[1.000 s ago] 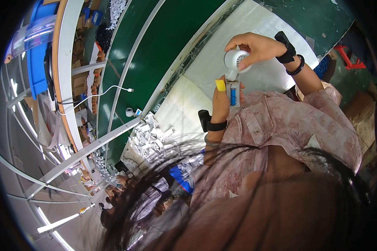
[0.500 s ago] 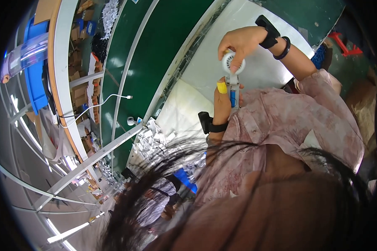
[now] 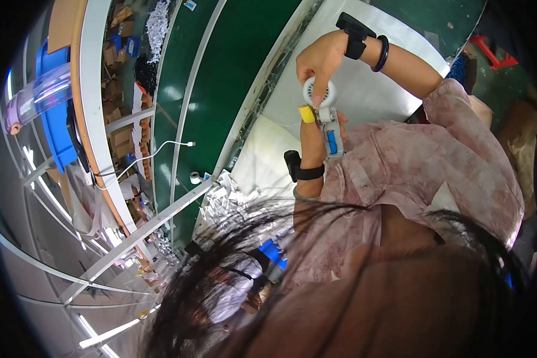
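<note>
My left hand (image 3: 311, 140), with yellow tape round a finger, is wrapped around a narrow white casing (image 3: 340, 145). The casing's open side shows a blue cylinder (image 3: 332, 142) inside. At its upper end sits a round white part with spokes (image 3: 332, 89), like a small fan head. My right hand (image 3: 326, 55) is closed on this round part from above, one finger lying across its face. The round part touches the casing's end; whether they are fixed together I cannot tell. Each wrist wears a black strap with a small box.
A white sheet (image 3: 394, 71) covers the work surface under my hands. Many small white pieces (image 3: 224, 200) lie heaped to the left. Beyond are a green surface (image 3: 221, 77), a metal rail (image 3: 138, 230), a white cable (image 3: 161, 146) and a blue bin (image 3: 56, 119). A red frame (image 3: 494, 53) stands at far right.
My right hand has moved left and slightly down in the view, bringing the round part lower against the casing. The casing has tilted a little, showing more of the blue cylinder.
</note>
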`<state>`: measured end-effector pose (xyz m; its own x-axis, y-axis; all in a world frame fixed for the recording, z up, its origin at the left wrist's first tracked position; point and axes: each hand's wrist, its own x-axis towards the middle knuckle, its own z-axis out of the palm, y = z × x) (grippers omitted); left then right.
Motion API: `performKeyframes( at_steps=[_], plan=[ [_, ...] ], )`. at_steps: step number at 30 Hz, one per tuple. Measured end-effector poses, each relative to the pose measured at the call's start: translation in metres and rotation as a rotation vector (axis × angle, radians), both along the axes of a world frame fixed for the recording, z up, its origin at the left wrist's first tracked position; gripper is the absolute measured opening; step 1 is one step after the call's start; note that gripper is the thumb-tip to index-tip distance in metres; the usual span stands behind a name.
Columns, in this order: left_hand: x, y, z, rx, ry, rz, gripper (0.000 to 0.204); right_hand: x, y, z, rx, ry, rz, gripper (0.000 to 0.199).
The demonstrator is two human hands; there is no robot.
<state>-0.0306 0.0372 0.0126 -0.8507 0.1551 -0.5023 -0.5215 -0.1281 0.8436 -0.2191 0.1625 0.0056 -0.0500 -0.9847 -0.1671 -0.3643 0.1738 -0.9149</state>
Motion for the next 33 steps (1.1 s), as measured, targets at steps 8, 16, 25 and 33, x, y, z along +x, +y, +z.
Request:
performKeyframes(
  at_steps=[8,16,25,33],
  plan=[
    [-0.01,0.0,0.006,0.031,-0.083,0.07,0.062,-0.007,-0.003,0.002,0.045,0.047,-0.032,0.056],
    [-0.024,-0.01,-0.005,0.28,-0.141,0.112,0.058,0.007,-0.005,0.001,-0.146,0.276,-0.184,0.074],
    [-0.034,-0.021,-0.016,0.257,-0.076,0.13,0.054,0.033,-0.008,0.005,-0.092,0.24,-0.305,0.085],
    [-0.034,-0.032,-0.018,0.317,0.141,0.468,0.037,0.075,0.026,-0.003,-0.559,0.028,-0.842,0.028]
  ],
)
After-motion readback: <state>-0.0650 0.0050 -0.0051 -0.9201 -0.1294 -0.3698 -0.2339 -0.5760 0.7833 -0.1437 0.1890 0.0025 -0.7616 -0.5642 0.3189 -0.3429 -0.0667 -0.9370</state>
